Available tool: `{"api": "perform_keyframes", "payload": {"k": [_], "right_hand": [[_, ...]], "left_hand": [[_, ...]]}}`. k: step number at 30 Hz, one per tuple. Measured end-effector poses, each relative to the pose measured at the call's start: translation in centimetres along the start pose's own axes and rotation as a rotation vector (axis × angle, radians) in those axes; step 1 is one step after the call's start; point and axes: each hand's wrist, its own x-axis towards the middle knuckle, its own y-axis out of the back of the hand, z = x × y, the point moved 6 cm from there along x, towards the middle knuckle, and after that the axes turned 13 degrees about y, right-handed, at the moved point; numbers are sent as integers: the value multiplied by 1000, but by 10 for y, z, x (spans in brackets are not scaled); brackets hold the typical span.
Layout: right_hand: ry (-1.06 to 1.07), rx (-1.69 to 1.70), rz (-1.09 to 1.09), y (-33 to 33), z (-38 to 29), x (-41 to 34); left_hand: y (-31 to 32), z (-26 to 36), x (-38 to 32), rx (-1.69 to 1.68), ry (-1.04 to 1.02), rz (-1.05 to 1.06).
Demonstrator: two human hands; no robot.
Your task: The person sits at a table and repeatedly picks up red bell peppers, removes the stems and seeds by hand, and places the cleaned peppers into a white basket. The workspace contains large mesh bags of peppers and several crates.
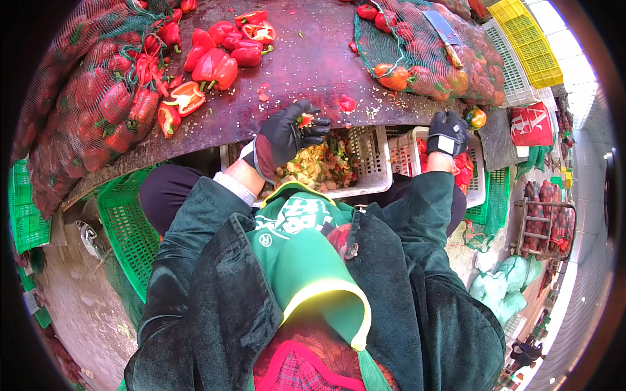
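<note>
My left hand (288, 134), in a dark glove, is over the table's near edge with a small red and pale bell pepper piece (305, 119) among its fingers. Below it, a pale plastic crate (374, 161) contains yellowish pepper cores and seeds (318, 166). My right hand (447, 132), also gloved, has curled fingers at the edge; whether anything is inside them is hidden. Just beside it sits a red-green pepper (475, 118). Under that hand, a second crate (477, 171) has red pepper pieces (462, 171) in it.
Halved and whole red peppers (215, 68) lie on the seed-strewn table (303, 63). Filled mesh sacks flank them, left (93, 112) and right (440, 58). A cleaver (442, 34) rests on the right sack. A green crate (129, 225) stands by my left leg.
</note>
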Motion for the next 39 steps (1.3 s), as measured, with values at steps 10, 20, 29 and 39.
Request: {"api": "perform_keyframes", "payload": {"k": [10, 20, 29, 39], "right_hand": [[358, 690, -430, -97, -212, -48], [481, 867, -410, -97, -175, -46], [530, 682, -6, -29, -189, 39], [986, 503, -384, -45, -483, 27]], "left_hand": [[5, 10, -8, 696, -342, 358], [27, -6, 6, 474, -99, 364], [52, 2, 1, 107, -226, 622], [70, 19, -12, 17, -406, 569]]}}
